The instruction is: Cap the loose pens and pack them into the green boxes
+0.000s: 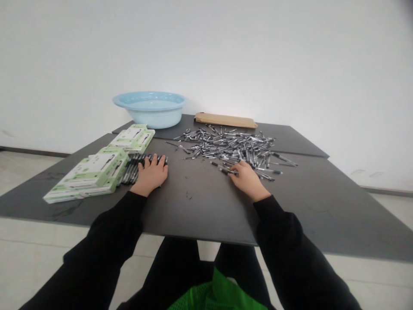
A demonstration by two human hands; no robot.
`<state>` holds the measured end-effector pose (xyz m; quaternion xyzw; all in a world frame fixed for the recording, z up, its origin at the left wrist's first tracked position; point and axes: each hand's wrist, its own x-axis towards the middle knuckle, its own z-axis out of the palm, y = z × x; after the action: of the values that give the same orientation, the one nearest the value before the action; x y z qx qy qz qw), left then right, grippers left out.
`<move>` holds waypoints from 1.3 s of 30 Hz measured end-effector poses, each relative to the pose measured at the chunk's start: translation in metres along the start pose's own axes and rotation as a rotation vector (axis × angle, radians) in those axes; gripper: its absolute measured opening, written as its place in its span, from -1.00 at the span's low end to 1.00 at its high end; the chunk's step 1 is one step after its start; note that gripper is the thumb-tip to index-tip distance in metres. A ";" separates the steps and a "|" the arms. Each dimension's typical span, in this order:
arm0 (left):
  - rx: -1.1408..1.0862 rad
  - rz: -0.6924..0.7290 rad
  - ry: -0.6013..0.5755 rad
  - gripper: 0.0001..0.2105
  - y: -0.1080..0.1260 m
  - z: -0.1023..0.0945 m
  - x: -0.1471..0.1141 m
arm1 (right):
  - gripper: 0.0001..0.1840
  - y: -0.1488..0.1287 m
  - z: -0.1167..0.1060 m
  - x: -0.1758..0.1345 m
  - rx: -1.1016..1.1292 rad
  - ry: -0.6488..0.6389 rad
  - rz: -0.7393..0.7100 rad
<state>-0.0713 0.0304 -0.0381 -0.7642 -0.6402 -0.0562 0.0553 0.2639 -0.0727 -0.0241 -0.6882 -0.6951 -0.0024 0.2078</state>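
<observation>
At far left on the dark worktop [196,215], green-and-white boxes [93,170] in two overlapping piles, one nearer and one farther back, with dark print on top. Behind the farther pile and close to the wall [274,51], a pale blue basin [155,115], upright and wide-rimmed. Just right of the nearer boxes, a row of black pens [130,168], laid side by side and partly hidden under the left hand [151,174]. There, palm down, fingers spread, grip wide, resting flat across the row; behind, a black sleeve [106,241], reaching in from the lower left. Farther right, a few small dark flecks [189,197] on the worktop, and below the near edge, dark-clad legs [174,267] and a green garment [222,290]. Toward the back, a loose heap of pens [232,144], black and clear, pointing every which way. Beyond the heap, a flat brown carton [226,120], lying lengthwise near the wall. At the heap's near edge, the right hand [248,181], fingers curled, grip narrow, tips at the ends of a couple of dark-ended pens [223,170]; impossible to say whether pinched or merely touched. Just beyond that hand and out to its right, more pens at the heap's fringe, a few lying apart. Below, a second black sleeve [287,228], coming in from the lower right; at the far right, pale floor [390,280] past the worktop's edge.
</observation>
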 end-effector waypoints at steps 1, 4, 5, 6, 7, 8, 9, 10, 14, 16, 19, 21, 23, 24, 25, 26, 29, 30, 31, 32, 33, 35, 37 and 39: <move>-0.008 0.003 -0.007 -0.42 -0.001 0.001 0.001 | -0.82 0.000 0.000 0.000 -0.019 -0.012 0.008; -0.026 0.006 0.034 -0.43 -0.002 -0.001 -0.001 | -0.85 -0.002 -0.002 -0.001 -0.046 -0.053 -0.004; -0.035 0.007 0.087 -0.44 -0.001 -0.005 -0.002 | -0.84 -0.003 -0.002 -0.001 -0.053 -0.058 -0.012; -0.052 0.014 0.160 -0.45 0.001 -0.010 -0.004 | -0.83 -0.004 -0.003 -0.002 -0.062 -0.054 -0.016; -0.079 0.024 0.244 -0.47 0.004 -0.016 -0.006 | -0.83 -0.005 -0.003 -0.002 -0.071 -0.040 -0.016; -0.123 0.044 0.328 -0.49 0.010 -0.024 -0.008 | -0.82 -0.006 -0.003 -0.001 -0.070 -0.015 -0.013; -0.188 0.072 0.386 -0.51 0.017 -0.031 -0.009 | -0.82 -0.007 -0.004 -0.001 -0.048 0.017 -0.011; -0.268 0.095 0.420 -0.53 0.026 -0.039 -0.010 | -0.82 -0.007 -0.004 0.000 0.004 0.058 -0.011; -0.775 0.240 0.170 -0.56 0.084 -0.053 -0.010 | -0.84 -0.010 -0.004 0.006 0.396 0.235 -0.016; -1.052 0.318 -0.051 -0.55 0.117 -0.050 -0.008 | -0.85 -0.014 -0.003 0.007 0.531 0.264 -0.026; -1.389 0.382 -0.226 -0.59 0.157 -0.036 -0.007 | -0.86 -0.023 -0.001 0.007 0.596 0.217 -0.060; -1.569 0.294 -0.303 -0.61 0.170 -0.028 -0.006 | -0.87 -0.025 -0.001 0.006 0.594 0.193 -0.070; -1.721 0.170 -0.385 -0.61 0.169 -0.026 -0.002 | -0.86 -0.022 -0.004 0.007 0.565 0.216 -0.070; -1.789 0.114 -0.417 -0.61 0.164 -0.027 0.001 | -0.86 -0.019 -0.006 0.007 0.536 0.245 -0.071; -1.859 0.068 -0.425 -0.61 0.156 -0.031 0.005 | -0.86 -0.015 -0.009 0.007 0.498 0.278 -0.070; -1.919 0.030 -0.406 -0.61 0.146 -0.037 0.010 | -0.86 -0.010 -0.011 0.008 0.457 0.307 -0.068; -1.975 0.001 -0.311 -0.59 0.109 -0.061 0.024 | -0.85 0.002 -0.012 0.009 0.362 0.328 -0.055; -1.982 -0.005 -0.287 -0.58 0.096 -0.068 0.029 | -0.84 0.003 -0.010 0.009 0.350 0.307 -0.060; -1.974 -0.010 -0.275 -0.58 0.084 -0.074 0.032 | -0.83 0.003 -0.007 0.010 0.347 0.277 -0.072; -1.951 -0.018 -0.272 -0.59 0.074 -0.078 0.035 | -0.82 0.002 -0.002 0.010 0.346 0.244 -0.089; -1.904 -0.033 -0.288 -0.61 0.066 -0.079 0.037 | -0.80 -0.001 0.002 0.011 0.344 0.211 -0.108; -1.707 -0.095 -0.345 -0.66 0.055 -0.071 0.040 | -0.76 -0.008 0.012 0.015 0.327 0.156 -0.143; -1.376 -0.195 -0.389 -0.69 0.050 -0.056 0.043 | -0.73 -0.017 0.020 0.020 0.290 0.119 -0.173; -1.281 -0.230 -0.362 -0.73 0.048 -0.037 0.046 | -0.70 -0.027 0.026 0.027 0.245 0.092 -0.202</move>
<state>-0.0169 0.0607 0.0051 -0.5704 -0.5571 -0.3011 -0.5231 0.2315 -0.0408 -0.0320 -0.5834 -0.7457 0.0298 0.3205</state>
